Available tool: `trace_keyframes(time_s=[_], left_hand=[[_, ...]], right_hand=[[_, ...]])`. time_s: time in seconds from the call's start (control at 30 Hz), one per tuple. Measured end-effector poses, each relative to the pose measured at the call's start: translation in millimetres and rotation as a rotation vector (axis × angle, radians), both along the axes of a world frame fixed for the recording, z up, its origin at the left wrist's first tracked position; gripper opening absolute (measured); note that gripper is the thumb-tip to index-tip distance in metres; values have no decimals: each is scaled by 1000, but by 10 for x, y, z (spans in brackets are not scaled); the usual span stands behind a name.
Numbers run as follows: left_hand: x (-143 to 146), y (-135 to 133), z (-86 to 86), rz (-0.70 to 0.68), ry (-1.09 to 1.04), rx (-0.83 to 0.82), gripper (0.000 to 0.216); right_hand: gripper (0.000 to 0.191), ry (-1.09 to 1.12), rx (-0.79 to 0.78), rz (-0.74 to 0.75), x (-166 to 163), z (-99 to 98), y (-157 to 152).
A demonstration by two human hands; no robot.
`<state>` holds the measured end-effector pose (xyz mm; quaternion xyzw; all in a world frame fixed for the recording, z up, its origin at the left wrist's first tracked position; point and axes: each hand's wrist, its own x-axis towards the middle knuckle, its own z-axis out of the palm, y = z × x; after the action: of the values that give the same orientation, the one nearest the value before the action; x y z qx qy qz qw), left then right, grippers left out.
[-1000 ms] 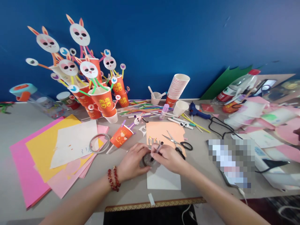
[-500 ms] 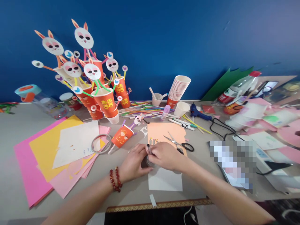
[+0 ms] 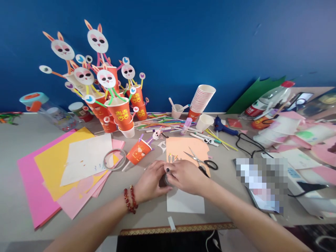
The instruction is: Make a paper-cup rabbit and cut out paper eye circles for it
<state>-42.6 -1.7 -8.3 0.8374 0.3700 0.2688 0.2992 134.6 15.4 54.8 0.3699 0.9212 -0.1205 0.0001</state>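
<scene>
My left hand (image 3: 151, 182) and my right hand (image 3: 185, 176) meet near the table's front edge over a sheet of white paper (image 3: 185, 204). Together they hide most of a small round grey object (image 3: 166, 180), which my left hand steadies. A black pen (image 3: 167, 169) is pinched in my right hand, its end showing at the fingers. Red bead bracelets sit on my left wrist. Scissors (image 3: 201, 161) lie on an orange paper sheet (image 3: 187, 148) just behind my right hand.
Bunny-faced orange cups (image 3: 119, 111) stand at the back left. Pink, yellow and white sheets (image 3: 65, 164) with a tape ring (image 3: 114, 159) lie at the left. A cup stack (image 3: 201, 98), straws, markers, a blue glue gun (image 3: 222, 126) and cluttered papers fill the back and right.
My right hand has turned the pen from slanting out over the round object to being tucked in its fingers. Both hands have closed in over the object.
</scene>
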Motion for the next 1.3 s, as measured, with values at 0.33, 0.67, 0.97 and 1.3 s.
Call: trace_keyframes(time_s=[0.33, 0.67, 0.97, 1.3], left_hand=[[16, -6, 35, -2, 8, -12, 49], [12, -2, 55, 2, 31, -6, 43], [1, -5, 68, -2, 26, -17, 49], [6, -17, 59, 9, 57, -15, 51]], right_hand=[[17, 317, 27, -27, 117, -189, -108], [17, 506, 1, -106, 166, -313, -211], [18, 704, 3, -254, 299, -385, -190], [34, 664, 105, -272, 636, -601, -416]])
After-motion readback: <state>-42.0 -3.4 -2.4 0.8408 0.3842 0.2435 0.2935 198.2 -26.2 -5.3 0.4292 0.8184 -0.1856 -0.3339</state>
